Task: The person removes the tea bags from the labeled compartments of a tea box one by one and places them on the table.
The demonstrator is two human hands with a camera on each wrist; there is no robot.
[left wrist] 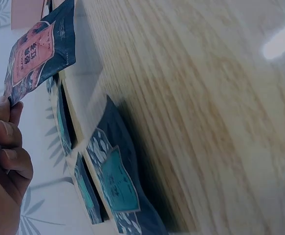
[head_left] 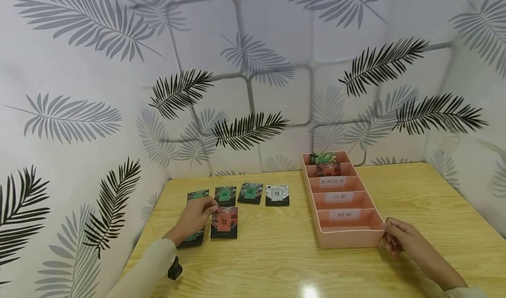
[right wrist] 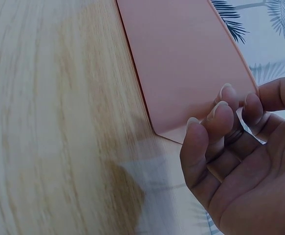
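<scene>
My left hand [head_left: 194, 217] pinches a red and black tea sachet [head_left: 224, 234] by its top left corner. In the left wrist view the sachet [left wrist: 33, 55] is raised off the table, its label facing the camera. Green tea sachets [head_left: 193, 241] lie under and behind this hand. On the right stands a long pink divided box [head_left: 349, 240] with paper labels on its dividers. My right hand [head_left: 411, 247] grips its near right corner between thumb and index finger; the other fingers [right wrist: 195, 147] curl loosely beside the wall in the right wrist view.
Two green sachets [head_left: 225, 195] [head_left: 251, 193] and a white one [head_left: 277, 195] lie in a row at the back. A green sachet [head_left: 323, 158] and a red one [head_left: 329, 169] sit in the box's far compartments. Behind the wooden table [head_left: 276, 263] rises a leaf-patterned wall [head_left: 276, 100].
</scene>
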